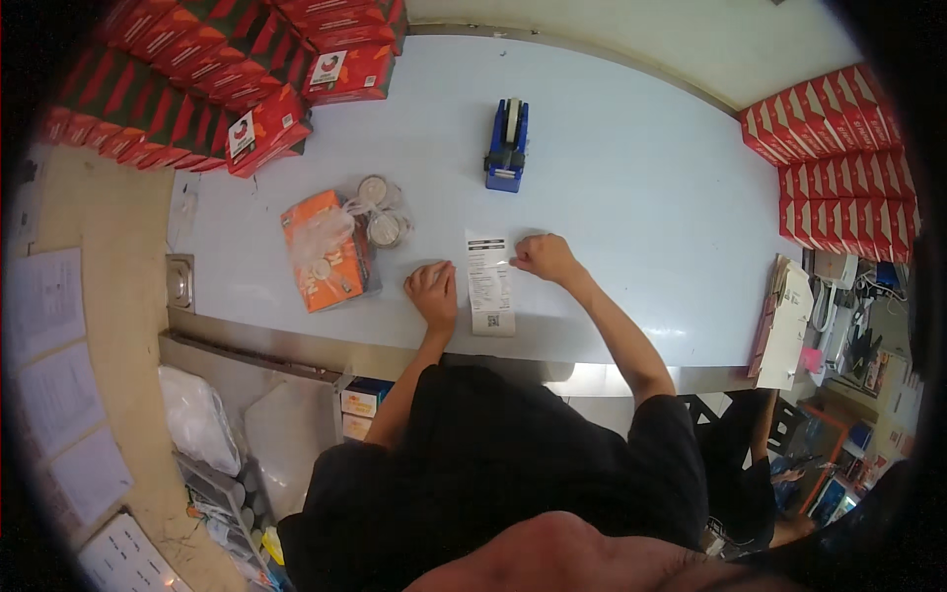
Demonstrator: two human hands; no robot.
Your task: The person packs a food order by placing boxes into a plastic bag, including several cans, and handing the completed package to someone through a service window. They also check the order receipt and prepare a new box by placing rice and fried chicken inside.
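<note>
Right fingers [522, 254] curled at the edge of a receipt [490, 286], grip unclear; left fingers [426, 278] loosely spread; roomy tabletop [651, 207] rightward

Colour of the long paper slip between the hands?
The paper slip is white with dark print; shows in the head view.

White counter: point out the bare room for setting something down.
Widest: right of the blue tape dispenser and right hand, up to the red boxes at right. Smaller: between that dispenser and the red boxes at left. Crowded: around the orange package, round tubs, left hand and receipt.
</note>
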